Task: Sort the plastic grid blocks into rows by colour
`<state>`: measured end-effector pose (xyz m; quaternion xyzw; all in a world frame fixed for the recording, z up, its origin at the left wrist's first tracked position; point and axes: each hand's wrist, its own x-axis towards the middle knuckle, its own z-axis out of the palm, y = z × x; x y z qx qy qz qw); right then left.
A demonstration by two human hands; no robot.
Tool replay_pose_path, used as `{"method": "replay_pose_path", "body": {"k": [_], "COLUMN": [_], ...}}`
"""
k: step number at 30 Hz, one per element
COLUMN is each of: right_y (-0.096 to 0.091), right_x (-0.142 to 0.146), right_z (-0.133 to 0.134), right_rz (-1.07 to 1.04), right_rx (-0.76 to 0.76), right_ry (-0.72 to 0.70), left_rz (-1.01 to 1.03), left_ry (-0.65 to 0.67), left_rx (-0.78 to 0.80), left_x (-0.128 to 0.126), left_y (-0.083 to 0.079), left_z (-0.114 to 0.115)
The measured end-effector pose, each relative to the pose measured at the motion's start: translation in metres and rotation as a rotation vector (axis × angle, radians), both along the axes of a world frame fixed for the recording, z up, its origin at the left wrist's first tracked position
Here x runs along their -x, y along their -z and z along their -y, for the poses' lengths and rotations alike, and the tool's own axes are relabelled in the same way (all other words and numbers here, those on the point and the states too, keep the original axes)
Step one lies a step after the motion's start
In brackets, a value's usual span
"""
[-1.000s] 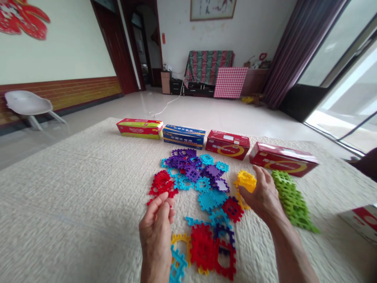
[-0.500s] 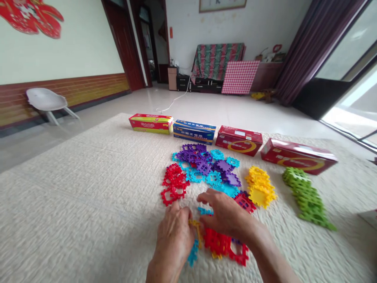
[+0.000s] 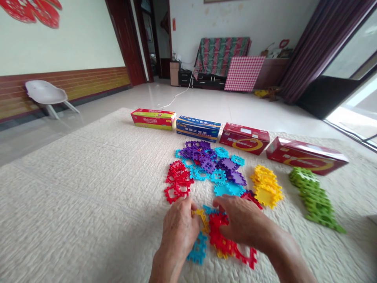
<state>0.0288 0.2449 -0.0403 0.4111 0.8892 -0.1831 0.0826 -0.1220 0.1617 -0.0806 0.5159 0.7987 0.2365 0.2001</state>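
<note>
My left hand (image 3: 181, 224) is low over the mat with its fingers curled, and at its fingertips is a yellow notched plastic building tile (image 3: 203, 220). How the fingers grip it is partly hidden. Under the wrist side of that hand lies a light-blue tile (image 3: 198, 249). My right hand (image 3: 243, 218) hovers over a loose stack of red tiles (image 3: 218, 236), thumb and fingers apart, holding nothing visible. A blue tile (image 3: 209, 209) shows between both hands. Just beyond my left hand sits a pile of red tiles (image 3: 178, 179).
Purple tiles (image 3: 207, 165) and light-blue tiles (image 3: 218, 177) lie mixed ahead. Yellow tiles (image 3: 268, 188) and green tiles (image 3: 316, 200) form overlapping rows at right. Behind stand a red-yellow box (image 3: 153, 120), a blue box (image 3: 198, 129) and two dark-red boxes (image 3: 244, 139) on the quilted mat (image 3: 88, 177).
The yellow tile has shifted slightly forward with my left hand. My right hand has moved a little right and lower over the red stack. The whole view has shifted slightly.
</note>
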Motion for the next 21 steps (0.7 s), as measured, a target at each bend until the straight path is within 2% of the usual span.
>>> {"method": "replay_pose_path", "body": {"k": [8,13,18,21], "right_y": [0.01,0.015,0.022,0.03], "right_x": [-0.001,0.007,0.019,0.027], "right_z": [-0.005,-0.011,-0.012,-0.013], "right_rz": [-0.156,-0.207,-0.241,-0.326], "right_rx": [0.108,-0.007,-0.019,-0.078], "right_ry": [-0.079,-0.013,0.007,0.022], "left_rz": [0.132,0.188,0.098,0.095], "left_ry": [-0.038,-0.105,-0.222,-0.303], "left_rx": [-0.076,-0.212,-0.422,-0.505], "left_x": [-0.009,-0.012,-0.01,-0.008], "left_y": [-0.003,-0.001,-0.002,-0.007], "left_z": [-0.011,-0.017,-0.018,-0.017]}}
